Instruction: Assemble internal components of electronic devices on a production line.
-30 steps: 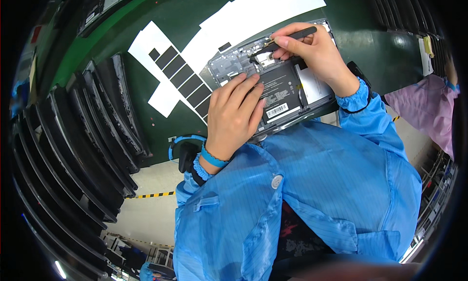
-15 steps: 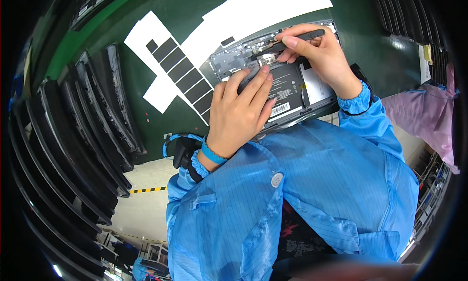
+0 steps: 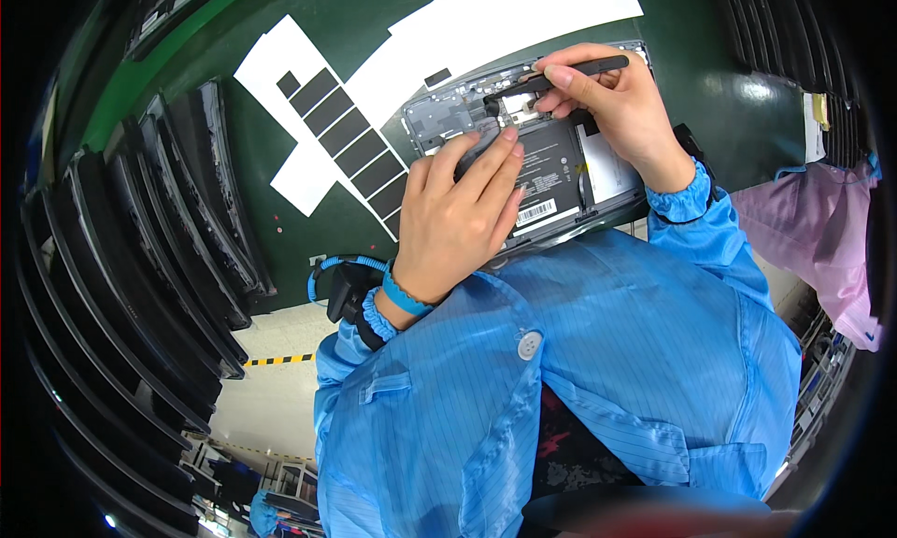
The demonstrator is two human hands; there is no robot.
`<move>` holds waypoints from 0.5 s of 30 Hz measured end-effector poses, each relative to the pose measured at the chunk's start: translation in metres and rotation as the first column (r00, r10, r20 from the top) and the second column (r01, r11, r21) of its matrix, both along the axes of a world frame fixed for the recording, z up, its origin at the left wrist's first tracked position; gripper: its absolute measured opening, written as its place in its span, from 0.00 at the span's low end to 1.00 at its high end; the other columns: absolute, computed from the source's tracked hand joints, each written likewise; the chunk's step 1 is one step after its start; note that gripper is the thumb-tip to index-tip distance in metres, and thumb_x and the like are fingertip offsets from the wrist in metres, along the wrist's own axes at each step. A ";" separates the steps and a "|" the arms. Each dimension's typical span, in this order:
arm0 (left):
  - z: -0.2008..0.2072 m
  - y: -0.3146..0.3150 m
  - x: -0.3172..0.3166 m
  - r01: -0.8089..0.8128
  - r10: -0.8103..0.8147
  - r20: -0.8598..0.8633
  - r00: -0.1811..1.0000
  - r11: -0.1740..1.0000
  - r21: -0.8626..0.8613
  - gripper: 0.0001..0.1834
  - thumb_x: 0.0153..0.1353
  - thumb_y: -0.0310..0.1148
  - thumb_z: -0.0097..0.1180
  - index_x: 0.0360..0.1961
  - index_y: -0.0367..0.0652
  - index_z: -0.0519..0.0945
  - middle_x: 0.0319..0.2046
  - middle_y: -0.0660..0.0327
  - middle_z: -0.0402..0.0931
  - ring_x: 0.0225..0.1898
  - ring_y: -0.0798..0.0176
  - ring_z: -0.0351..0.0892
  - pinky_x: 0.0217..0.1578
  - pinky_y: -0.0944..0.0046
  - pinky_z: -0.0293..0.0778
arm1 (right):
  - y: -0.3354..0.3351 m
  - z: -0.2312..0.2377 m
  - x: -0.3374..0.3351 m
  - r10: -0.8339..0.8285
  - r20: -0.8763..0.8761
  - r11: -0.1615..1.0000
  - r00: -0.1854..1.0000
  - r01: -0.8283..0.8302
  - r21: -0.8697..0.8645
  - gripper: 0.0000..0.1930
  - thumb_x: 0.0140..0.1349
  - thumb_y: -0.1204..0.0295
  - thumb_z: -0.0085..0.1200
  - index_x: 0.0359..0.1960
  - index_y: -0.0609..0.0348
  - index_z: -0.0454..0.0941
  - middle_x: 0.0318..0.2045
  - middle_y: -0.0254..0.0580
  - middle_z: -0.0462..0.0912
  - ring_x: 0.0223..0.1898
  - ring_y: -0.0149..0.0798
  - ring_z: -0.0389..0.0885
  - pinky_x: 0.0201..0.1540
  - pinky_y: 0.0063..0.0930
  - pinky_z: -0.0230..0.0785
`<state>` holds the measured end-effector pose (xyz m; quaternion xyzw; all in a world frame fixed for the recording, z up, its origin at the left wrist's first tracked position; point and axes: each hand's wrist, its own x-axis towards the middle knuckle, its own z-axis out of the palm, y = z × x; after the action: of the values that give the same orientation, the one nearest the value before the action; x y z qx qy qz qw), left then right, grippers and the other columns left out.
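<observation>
An opened laptop base (image 3: pixel 437 116) lies on the bench in front of me, its inner parts and black battery (image 3: pixel 546 155) showing. My left hand (image 3: pixel 450 219) rests over its left part, fingers stretched out, the fingertips touching the inside near the battery's upper left edge. Between the thumb and fingers of my right hand (image 3: pixel 624 113) is a pair of black tweezers (image 3: pixel 598 66). Their tips point left, close to a small dark piece (image 3: pixel 491 106) above my left fingertips. Whether the tips grip that piece I cannot tell.
White sheets (image 3: pixel 523 20) lie behind the laptop on the green bench (image 3: pixel 280 178). Left of it, a white strip carries several black rectangular pads (image 3: pixel 344 127). Dark panels stand in rows at the left (image 3: pixel 140 248) and far right (image 3: pixel 766 34). Pink cloth (image 3: pixel 813 220) hangs at right.
The tweezers and my right hand have shifted very slightly, with a little more of the bright area under the tweezers showing. My left hand keeps its place on the laptop.
</observation>
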<state>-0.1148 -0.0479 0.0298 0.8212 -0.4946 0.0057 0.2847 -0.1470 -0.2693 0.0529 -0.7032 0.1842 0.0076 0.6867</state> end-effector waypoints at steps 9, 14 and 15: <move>0.005 -0.002 -0.001 0.002 -0.001 -0.015 1.000 0.997 0.075 0.23 0.52 0.36 0.63 0.52 0.47 0.79 0.61 0.56 0.68 0.54 0.55 0.69 0.48 0.57 0.66 | 0.000 -0.001 0.001 0.024 -0.004 0.999 1.000 -0.024 -0.030 0.11 0.64 0.70 0.57 0.43 0.65 0.81 0.29 0.43 0.85 0.31 0.29 0.82 0.37 0.20 0.75; 0.003 -0.004 -0.006 -0.017 0.015 0.024 1.000 0.995 0.103 0.25 0.52 0.36 0.62 0.54 0.46 0.78 0.62 0.52 0.66 0.55 0.53 0.68 0.49 0.54 0.65 | 0.001 -0.001 0.001 0.018 0.014 1.000 1.000 -0.018 -0.022 0.11 0.65 0.71 0.56 0.43 0.65 0.81 0.30 0.43 0.85 0.32 0.29 0.83 0.37 0.20 0.75; 0.003 -0.005 -0.006 -0.013 0.009 0.040 0.999 0.996 0.093 0.25 0.52 0.36 0.62 0.54 0.46 0.78 0.62 0.51 0.66 0.55 0.53 0.68 0.49 0.54 0.65 | 0.001 -0.002 0.000 0.007 0.028 1.000 1.000 -0.006 -0.007 0.11 0.65 0.71 0.56 0.44 0.65 0.81 0.30 0.43 0.85 0.32 0.30 0.83 0.37 0.21 0.76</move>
<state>-0.1204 -0.0527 0.0327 0.8360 -0.4953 0.0005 0.2363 -0.1466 -0.2682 0.0512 -0.7061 0.1725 -0.0005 0.6868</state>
